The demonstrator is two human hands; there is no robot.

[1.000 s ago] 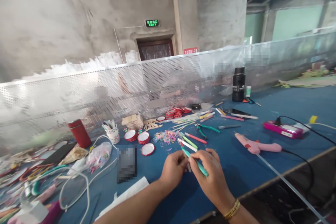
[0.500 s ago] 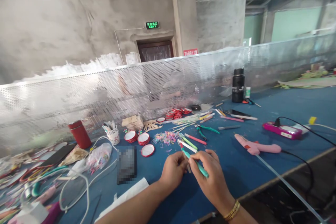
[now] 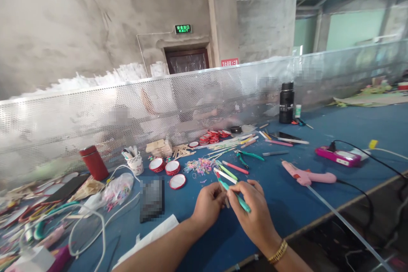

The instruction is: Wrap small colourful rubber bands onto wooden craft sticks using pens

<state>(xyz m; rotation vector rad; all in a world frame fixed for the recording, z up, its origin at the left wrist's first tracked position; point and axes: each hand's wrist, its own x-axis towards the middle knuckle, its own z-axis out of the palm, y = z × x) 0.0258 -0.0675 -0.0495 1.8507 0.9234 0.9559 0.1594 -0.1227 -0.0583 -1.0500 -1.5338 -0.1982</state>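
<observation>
My right hand (image 3: 251,206) is closed round a teal marker pen (image 3: 242,203), its tip end pointing up and to the left. My left hand (image 3: 208,204) pinches a thin, flat wooden stick (image 3: 227,202) whose upper end looks red. The marker's tip lies against or very near the stick's upper part; at this size I cannot tell if they touch. Just beyond my hands lie a white marker (image 3: 227,175), a green marker (image 3: 231,172) and a red marker (image 3: 235,167). A heap of small coloured rubber bands (image 3: 201,165) sits left of them.
Round red-rimmed lids (image 3: 177,181) and a blurred dark item (image 3: 152,199) lie to the left. Teal pliers (image 3: 250,155) rest behind the markers. A pink glue gun (image 3: 307,175) with a long glue stick is at right. A perforated metal screen (image 3: 178,93) borders the blue table (image 3: 287,212).
The whole view has shifted slightly, with things appearing a little further left. Both hands keep their hold on the stick and the marker, with hardly any other movement visible.
</observation>
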